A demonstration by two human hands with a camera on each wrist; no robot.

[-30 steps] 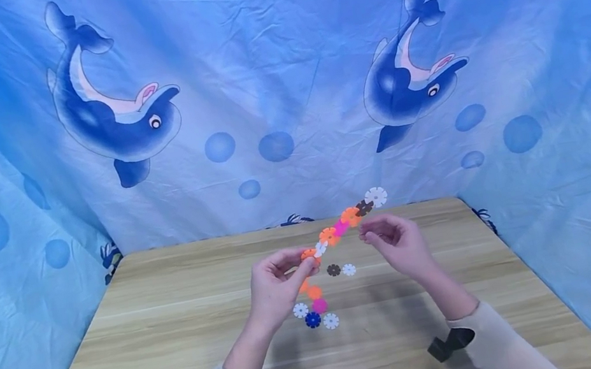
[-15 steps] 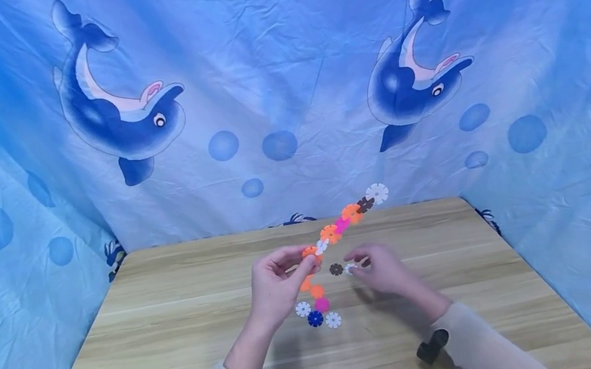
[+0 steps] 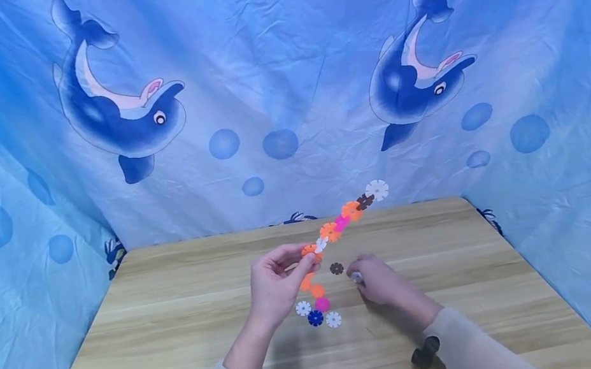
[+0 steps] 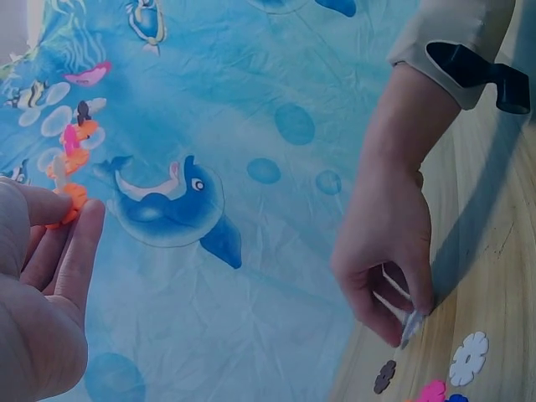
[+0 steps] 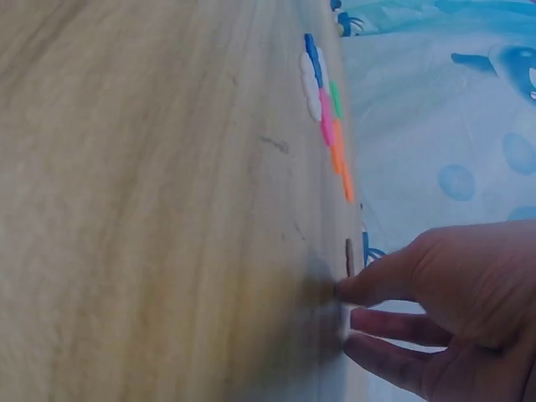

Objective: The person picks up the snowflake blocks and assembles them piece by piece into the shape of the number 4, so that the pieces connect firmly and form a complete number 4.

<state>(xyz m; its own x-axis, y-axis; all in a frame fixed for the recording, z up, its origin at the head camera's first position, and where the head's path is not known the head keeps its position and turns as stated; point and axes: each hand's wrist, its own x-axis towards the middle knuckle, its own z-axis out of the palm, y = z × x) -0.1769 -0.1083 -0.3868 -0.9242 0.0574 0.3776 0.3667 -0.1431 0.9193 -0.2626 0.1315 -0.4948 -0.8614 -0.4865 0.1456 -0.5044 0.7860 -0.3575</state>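
My left hand [image 3: 277, 287] pinches the lower end of a chain of interlocking snowflake discs [image 3: 329, 232] between thumb and fingers. Orange, white, pink and brown discs make up this chain, which slants up to the right and ends in a white one. Low over the wooden table, my right hand [image 3: 378, 281] pinches a loose white snowflake disc [image 4: 412, 327] by its edge. A brown disc [image 3: 336, 268] lies flat just left of those fingertips. In the right wrist view, the thumb and fingers [image 5: 389, 364] close in near the tabletop.
Below the chain lies a group of loose discs: orange [image 3: 318, 290], pink [image 3: 322, 304], dark blue [image 3: 315, 318] and white [image 3: 333, 319]. A green disc [image 5: 336, 99] shows in the right wrist view. Behind the table [image 3: 151, 336] hangs a blue dolphin-print curtain [image 3: 279, 84].
My right hand has come down from beside the chain to the table and picked up the white disc next to the brown one. The left hand stays nearly still with the chain.
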